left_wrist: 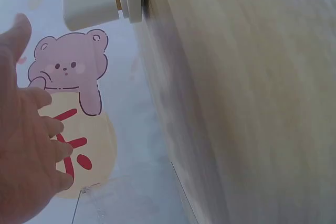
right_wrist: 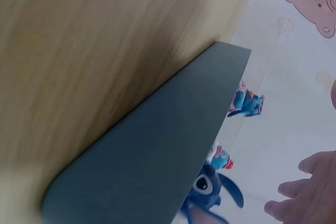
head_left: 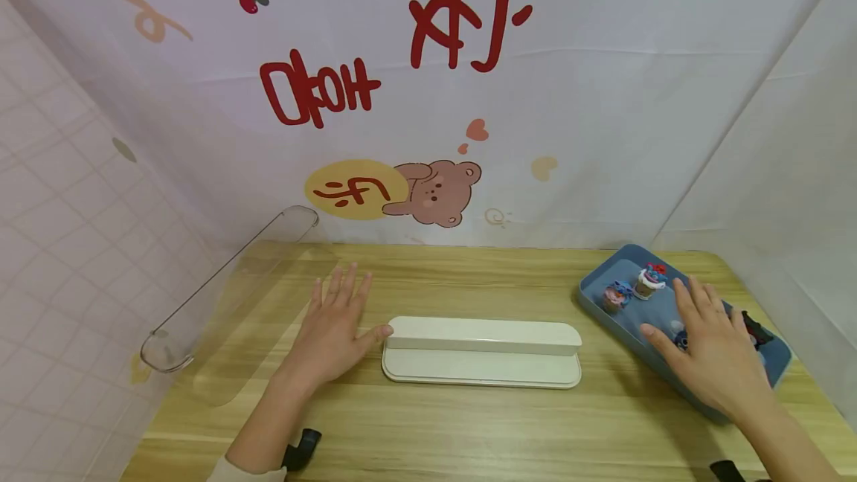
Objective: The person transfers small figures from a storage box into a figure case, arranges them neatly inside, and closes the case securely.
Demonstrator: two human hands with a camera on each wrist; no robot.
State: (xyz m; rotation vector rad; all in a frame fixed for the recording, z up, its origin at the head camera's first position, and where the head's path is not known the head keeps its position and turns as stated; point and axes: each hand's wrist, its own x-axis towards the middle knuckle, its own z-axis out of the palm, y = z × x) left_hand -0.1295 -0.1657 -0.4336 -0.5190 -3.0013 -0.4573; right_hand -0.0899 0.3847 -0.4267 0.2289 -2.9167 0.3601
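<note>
1. Head view: The white stand (head_left: 482, 370) lies on the table (head_left: 469, 437) between the 2 hands, its long axis running left to right. The left hand (head_left: 331, 337) is nearer to it, fingers spread and grasping nothing, thumb tip by the stand's left end. The right hand (head_left: 719, 352) is over the blue tray (head_left: 651, 318), right of the stand; it too has fingers extended, with no grasp visible. The tray's long axis slants from far left to near right, and 2 cup figurines (head_left: 648, 287) stand toward its far end. The clear cover (head_left: 249, 303) lies left of the left hand, slanting the opposite way.
2. Left wrist view: The left hand carries nothing; a gap shows between its thumb and the stand's end.
3. Right wrist view: Beyond the tray's wall, the big-eared figurine (right_wrist: 206, 184) sits nearest the right hand's fingers, yet apart from them.
</note>
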